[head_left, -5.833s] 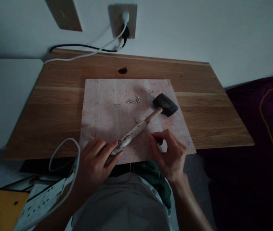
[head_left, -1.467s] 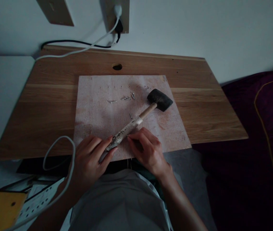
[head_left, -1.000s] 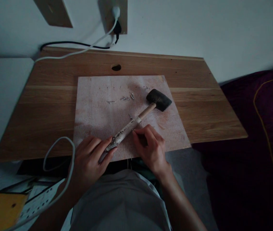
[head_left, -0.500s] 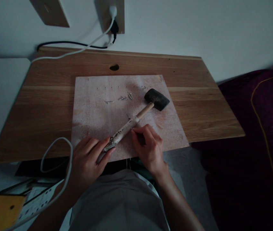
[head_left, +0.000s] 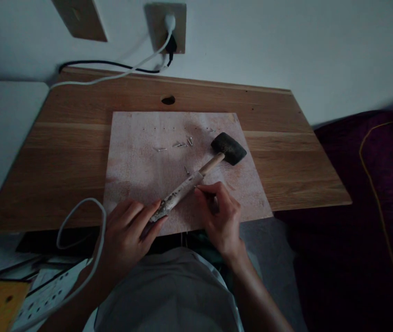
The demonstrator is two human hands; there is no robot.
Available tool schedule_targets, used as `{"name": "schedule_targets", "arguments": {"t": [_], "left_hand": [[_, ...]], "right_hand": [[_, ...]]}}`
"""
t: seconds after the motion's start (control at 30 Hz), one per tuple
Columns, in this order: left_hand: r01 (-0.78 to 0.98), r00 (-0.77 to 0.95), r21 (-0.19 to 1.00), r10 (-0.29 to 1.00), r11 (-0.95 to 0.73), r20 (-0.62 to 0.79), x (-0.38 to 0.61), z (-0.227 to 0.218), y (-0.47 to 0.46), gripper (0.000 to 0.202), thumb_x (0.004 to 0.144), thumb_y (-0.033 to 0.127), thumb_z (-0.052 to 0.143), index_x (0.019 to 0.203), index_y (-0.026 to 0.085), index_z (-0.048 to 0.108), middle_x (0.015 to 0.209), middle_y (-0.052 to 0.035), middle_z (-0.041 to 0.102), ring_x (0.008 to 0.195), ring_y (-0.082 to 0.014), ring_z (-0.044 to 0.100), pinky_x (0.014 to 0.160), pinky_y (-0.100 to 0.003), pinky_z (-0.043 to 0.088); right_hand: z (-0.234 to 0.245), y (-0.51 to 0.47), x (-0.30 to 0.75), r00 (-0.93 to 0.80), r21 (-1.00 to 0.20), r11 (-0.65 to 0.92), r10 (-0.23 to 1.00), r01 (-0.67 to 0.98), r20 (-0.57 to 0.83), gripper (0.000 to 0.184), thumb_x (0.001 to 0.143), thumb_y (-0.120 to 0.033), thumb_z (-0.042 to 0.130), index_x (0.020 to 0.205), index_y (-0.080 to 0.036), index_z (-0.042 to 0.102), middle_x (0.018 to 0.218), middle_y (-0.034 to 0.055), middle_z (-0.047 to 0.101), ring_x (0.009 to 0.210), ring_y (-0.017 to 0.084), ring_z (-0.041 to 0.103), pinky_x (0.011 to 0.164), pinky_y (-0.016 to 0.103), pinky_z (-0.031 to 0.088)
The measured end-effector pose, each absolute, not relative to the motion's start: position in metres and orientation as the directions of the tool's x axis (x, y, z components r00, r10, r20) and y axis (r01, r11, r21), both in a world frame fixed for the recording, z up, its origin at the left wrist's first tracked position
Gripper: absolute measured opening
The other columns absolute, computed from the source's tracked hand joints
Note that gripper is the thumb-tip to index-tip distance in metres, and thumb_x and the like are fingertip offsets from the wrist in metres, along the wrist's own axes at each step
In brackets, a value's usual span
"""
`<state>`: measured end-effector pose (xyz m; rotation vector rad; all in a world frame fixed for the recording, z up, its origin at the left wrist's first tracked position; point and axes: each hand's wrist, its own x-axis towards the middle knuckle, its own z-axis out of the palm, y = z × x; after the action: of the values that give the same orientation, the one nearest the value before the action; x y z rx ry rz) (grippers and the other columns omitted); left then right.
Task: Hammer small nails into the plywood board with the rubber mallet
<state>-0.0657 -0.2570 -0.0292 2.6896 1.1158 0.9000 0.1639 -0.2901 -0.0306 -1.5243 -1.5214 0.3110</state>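
Note:
A rubber mallet with a black head (head_left: 229, 148) and a worn wooden handle (head_left: 181, 191) lies slantwise across a pale, stained board (head_left: 130, 173). My left hand (head_left: 129, 233) has its thumb and fingers closed around the handle's near end. Just right of the handle, my right hand (head_left: 219, 214) pinches a tiny, bright, thin piece that looks like a nail (head_left: 195, 186). Another nail (head_left: 187, 170) is at the handle's far side. Several loose nails (head_left: 181, 144) lie farther up the board, below a row of small dark dots.
The board rests on a wooden desk (head_left: 296, 166) with a round cable hole (head_left: 168, 99). A wall socket (head_left: 179, 27) holds two plugs. A white cable (head_left: 104, 216) loops by my left forearm. Dark purple fabric (head_left: 342, 258) lies at the right.
The view has shifted slightly, so the desk and board appear a little lower and farther right. Both hands keep nearly the same pose, and the mallet stays on the board.

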Motion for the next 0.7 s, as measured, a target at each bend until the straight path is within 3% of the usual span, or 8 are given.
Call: {"name": "schedule_targets", "arguments": {"t": [0.2, 0.37, 0.5, 0.6, 0.7], "left_hand": [[0.615, 0.57, 0.275, 0.658, -0.739, 0.492, -0.063, -0.027, -0.26, 0.016, 0.11, 0.026, 0.066, 0.119, 0.014, 0.07, 0.083, -0.003, 0.067, 0.075, -0.0199, 0.065, 0.071, -0.034, 0.051], [0.575, 0.6, 0.263, 0.617, -0.775, 0.509, -0.063, -0.025, -0.262, 0.021, 0.106, 0.028, 0.072, 0.12, 0.011, 0.069, 0.084, -0.0029, 0.07, 0.075, -0.0206, 0.067, 0.072, -0.037, 0.054], [0.54, 0.607, 0.266, 0.588, -0.798, 0.534, -0.064, -0.026, -0.262, 0.023, 0.107, 0.029, 0.07, 0.121, 0.01, 0.069, 0.084, -0.0025, 0.071, 0.074, -0.0205, 0.068, 0.071, -0.038, 0.055], [0.532, 0.587, 0.312, 0.608, -0.787, 0.534, -0.064, -0.027, -0.263, 0.022, 0.109, 0.031, 0.066, 0.12, 0.012, 0.069, 0.088, -0.0042, 0.074, 0.076, -0.021, 0.069, 0.071, -0.038, 0.056], [0.521, 0.544, 0.411, 0.662, -0.748, 0.515, -0.068, -0.026, -0.264, 0.019, 0.111, 0.029, 0.063, 0.121, 0.015, 0.069, 0.092, -0.0048, 0.075, 0.081, -0.0203, 0.069, 0.074, -0.036, 0.058]], "right_hand": [[-0.008, -0.291, 0.178, 0.24, -0.708, 0.167, 0.866, 0.687, 0.438, 0.01, 0.103, -0.015, 0.068, 0.098, -0.023, 0.073, 0.085, 0.0013, 0.071, 0.075, 0.018, 0.065, 0.066, 0.033, 0.056], [0.008, -0.267, 0.187, 0.038, -0.578, 0.253, 0.896, 0.776, 0.443, 0.016, 0.103, -0.012, 0.068, 0.109, -0.022, 0.08, 0.097, 0.0062, 0.078, 0.081, 0.02, 0.071, 0.072, 0.035, 0.06], [0.013, -0.24, 0.182, -0.125, -0.547, 0.349, 0.906, 0.761, 0.405, 0.016, 0.107, -0.015, 0.066, 0.11, -0.02, 0.081, 0.095, 0.007, 0.078, 0.087, 0.022, 0.073, 0.079, 0.038, 0.061], [0.015, -0.228, 0.177, -0.169, -0.539, 0.38, 0.901, 0.752, 0.399, 0.015, 0.11, -0.02, 0.064, 0.111, -0.021, 0.079, 0.099, 0.0079, 0.078, 0.09, 0.023, 0.072, 0.082, 0.04, 0.059], [0.015, -0.228, 0.181, -0.089, -0.522, 0.329, 0.898, 0.787, 0.432, 0.024, 0.112, -0.02, 0.058, 0.093, -0.022, 0.073, 0.09, 0.0064, 0.073, 0.084, 0.021, 0.068, 0.078, 0.037, 0.056]]}}
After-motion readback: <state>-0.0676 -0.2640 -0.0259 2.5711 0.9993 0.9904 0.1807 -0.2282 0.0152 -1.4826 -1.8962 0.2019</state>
